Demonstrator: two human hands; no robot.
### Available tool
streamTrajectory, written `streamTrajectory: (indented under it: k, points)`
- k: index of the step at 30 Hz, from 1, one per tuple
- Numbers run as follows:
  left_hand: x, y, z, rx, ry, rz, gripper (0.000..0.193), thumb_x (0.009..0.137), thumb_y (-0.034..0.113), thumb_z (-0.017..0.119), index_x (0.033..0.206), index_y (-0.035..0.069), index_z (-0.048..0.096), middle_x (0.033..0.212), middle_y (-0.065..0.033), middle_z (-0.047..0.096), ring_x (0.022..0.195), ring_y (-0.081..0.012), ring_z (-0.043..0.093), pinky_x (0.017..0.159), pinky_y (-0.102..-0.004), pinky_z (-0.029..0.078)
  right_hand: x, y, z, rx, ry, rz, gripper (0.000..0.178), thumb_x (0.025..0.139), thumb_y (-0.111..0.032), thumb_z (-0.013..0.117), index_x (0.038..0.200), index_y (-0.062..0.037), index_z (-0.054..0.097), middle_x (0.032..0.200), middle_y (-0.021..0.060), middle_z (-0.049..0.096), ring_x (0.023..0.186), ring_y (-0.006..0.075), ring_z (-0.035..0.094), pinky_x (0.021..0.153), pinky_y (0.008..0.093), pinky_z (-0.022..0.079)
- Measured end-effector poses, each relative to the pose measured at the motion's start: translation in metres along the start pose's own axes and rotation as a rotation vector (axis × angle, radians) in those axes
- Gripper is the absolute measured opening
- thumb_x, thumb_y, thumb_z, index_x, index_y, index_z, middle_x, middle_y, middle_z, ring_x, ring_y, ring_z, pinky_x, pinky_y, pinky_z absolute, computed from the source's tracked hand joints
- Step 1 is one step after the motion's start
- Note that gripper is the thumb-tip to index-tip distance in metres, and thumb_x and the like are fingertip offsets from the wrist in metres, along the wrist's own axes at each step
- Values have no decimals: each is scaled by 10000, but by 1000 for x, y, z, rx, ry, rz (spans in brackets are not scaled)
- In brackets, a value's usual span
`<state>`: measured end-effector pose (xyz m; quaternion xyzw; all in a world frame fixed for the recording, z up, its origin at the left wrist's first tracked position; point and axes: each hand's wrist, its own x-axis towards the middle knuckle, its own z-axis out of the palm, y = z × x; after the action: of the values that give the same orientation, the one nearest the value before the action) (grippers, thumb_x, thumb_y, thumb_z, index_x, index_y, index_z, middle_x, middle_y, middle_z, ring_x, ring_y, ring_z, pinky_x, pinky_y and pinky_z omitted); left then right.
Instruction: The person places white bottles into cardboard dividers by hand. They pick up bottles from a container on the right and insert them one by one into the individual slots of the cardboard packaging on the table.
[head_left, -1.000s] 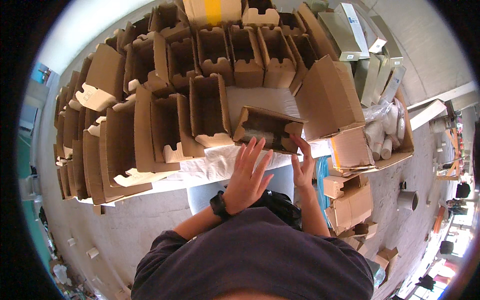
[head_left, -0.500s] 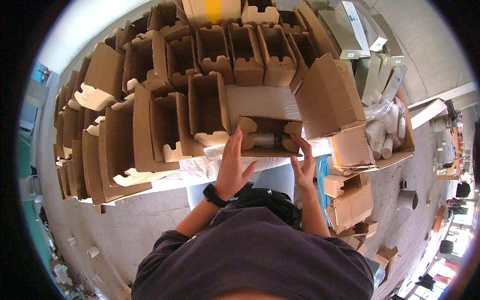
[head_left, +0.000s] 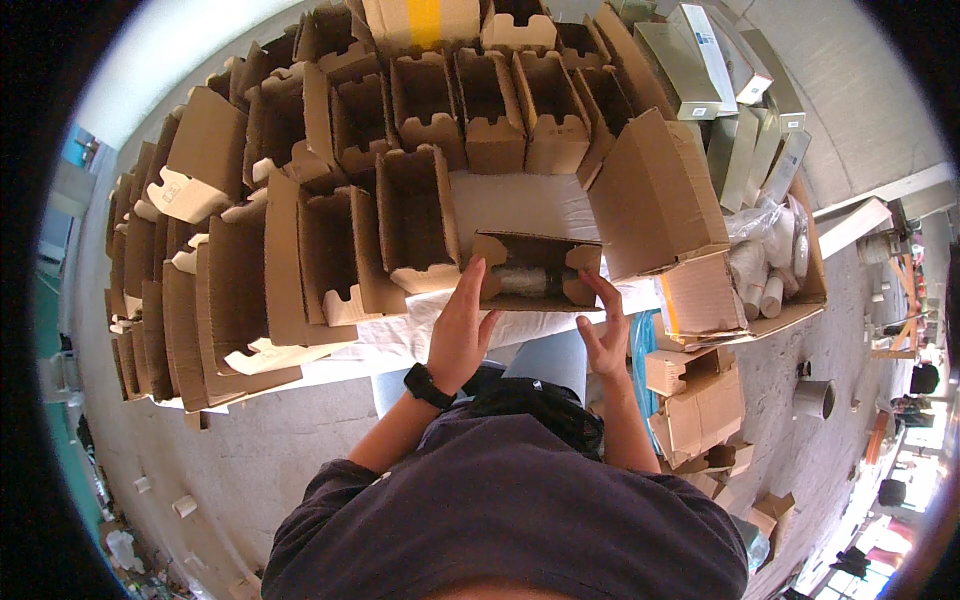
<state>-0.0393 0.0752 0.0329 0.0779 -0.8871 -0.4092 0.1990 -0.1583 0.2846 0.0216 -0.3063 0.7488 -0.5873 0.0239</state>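
Note:
A small open cardboard box [head_left: 540,303] sits crosswise in front of me at the near edge of the white-covered table. Inside it lies a roll-shaped thing in clear wrapping [head_left: 524,281], with end flaps folded on either side of it. My left hand [head_left: 459,330], with a black band on its wrist, presses the box's left end with straight fingers. At the opposite end, my right hand [head_left: 606,328] has its fingertips on the flap and right corner, the thumb apart below. Between them the two hands hold the box.
Rows of open cardboard boxes [head_left: 415,215] cover the table's left and far side. A larger open carton [head_left: 655,195] stands right of my box. Beyond it are wrapped white rolls [head_left: 770,290] in a carton and long flat boxes [head_left: 735,150]. Cardboard pieces [head_left: 700,410] lie lower right.
My left thumb has drawn in toward its fingers. The right thumb has dipped slightly away from the box. The box has shifted only a little to the left.

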Motion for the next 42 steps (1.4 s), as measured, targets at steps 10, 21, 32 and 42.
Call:
streamTrajectory:
  k: [10,21,32,42]
  points:
    - [5,9,-7,19,47,149,654,854,98,683,1422,35,364,1479,-174,407,1398,-347,352,1108,-404,351,1,-5,0,4,-2,15,688,878,-413,612,1382,17,428,1358,216,527,1314,311,460,1130,432,301]
    - [29,13,-25,298,-55,230,338,815,162,727,1092,-14,642,1464,-117,436,1350,-331,418,1032,-414,442,42,-37,-24,-466,-280,-303,504,895,-461,505,1177,-74,660,1263,120,596,1246,362,475,1084,497,271]
    - [18,15,-28,338,44,64,631,859,225,703,1338,-94,445,1550,-151,289,1337,-342,428,1022,-375,448,16,-17,-14,25,177,35,553,962,-476,438,1222,-16,600,1128,149,588,1133,257,514,1037,387,331]
    - [22,15,-25,402,28,79,640,879,271,689,1326,-115,442,1553,-164,271,1346,-328,430,976,-346,492,15,18,-9,818,326,130,478,1051,-388,327,1267,-11,527,1142,117,599,1137,203,536,1083,350,303]
